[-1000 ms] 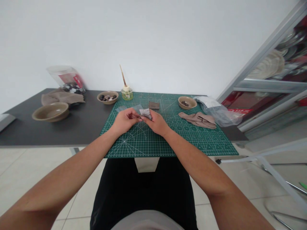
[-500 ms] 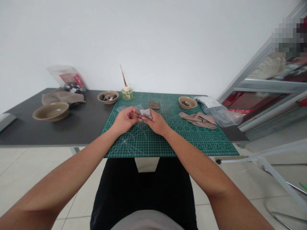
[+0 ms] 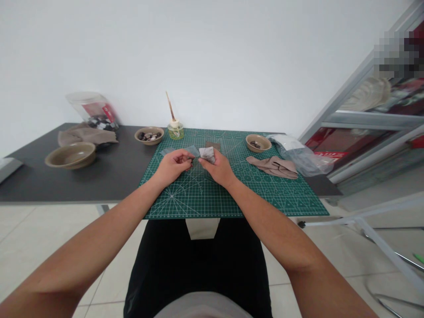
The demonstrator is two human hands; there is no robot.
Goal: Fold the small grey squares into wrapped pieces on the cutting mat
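Note:
My left hand (image 3: 174,168) is closed in a pinch around a small dark piece (image 3: 191,160), perhaps a stone. In my right hand (image 3: 220,168) a crumpled pale grey sheet (image 3: 207,154), paper or thin cloth, is held between thumb and fingers. A small gap separates the hands, low over the green cutting mat (image 3: 198,205). Behind them lie a clear plastic sheet (image 3: 190,150) and a flat brown square (image 3: 213,145), both partly covered by the hands.
Two bowls (image 3: 149,135) (image 3: 259,143) hold dark stones. Another bowl (image 3: 70,155) stands at the left by a brown cloth (image 3: 86,134) and a clear bag (image 3: 96,110). A bottle (image 3: 176,130) with a stick stands at the back. Cloth (image 3: 276,167) and plastic (image 3: 303,157) lie right.
My hands have moved slightly apart. The grey sheet has shifted right with my right hand, and the dark piece now shows at my left fingertips.

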